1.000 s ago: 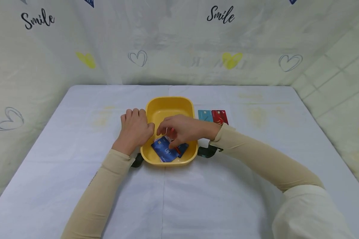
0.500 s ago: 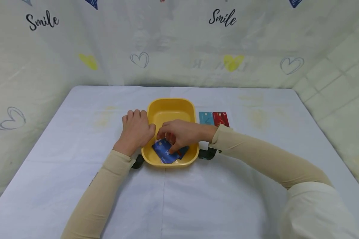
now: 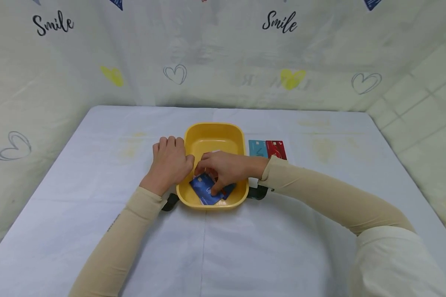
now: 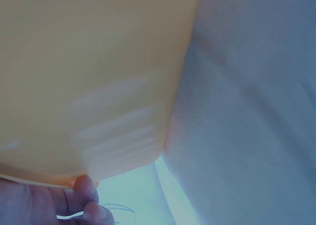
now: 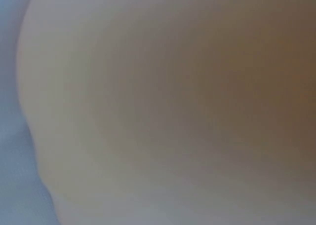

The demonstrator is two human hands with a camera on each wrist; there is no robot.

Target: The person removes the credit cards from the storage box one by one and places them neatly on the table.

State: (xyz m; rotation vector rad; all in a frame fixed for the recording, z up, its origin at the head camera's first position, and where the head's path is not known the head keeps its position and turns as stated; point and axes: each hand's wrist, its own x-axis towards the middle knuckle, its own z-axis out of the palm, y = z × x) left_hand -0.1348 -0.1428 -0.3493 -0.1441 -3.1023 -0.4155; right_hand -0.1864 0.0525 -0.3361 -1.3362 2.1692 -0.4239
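A yellow plastic bin sits on the white-covered table, with blue bank cards overlapping in its near half. My left hand grips the bin's left rim; in the left wrist view, the curled fingers show at the rim beside the outer wall. Reaching in from the right, my right hand pinches at the top blue card, thumb on its face and bent fingers by its far edge. The palm hides part of the cards. A blurred tan surface fills most of the right wrist view.
Right of the bin, a teal card and a red card lie side by side, partly behind the right wrist. A black wrist-camera piece overlaps the bin's right side. A printed curtain hangs behind the table.
My right hand has lowered slightly towards the near end of the bin, its thumb coming down onto the blue card. The left hand keeps its place on the rim.
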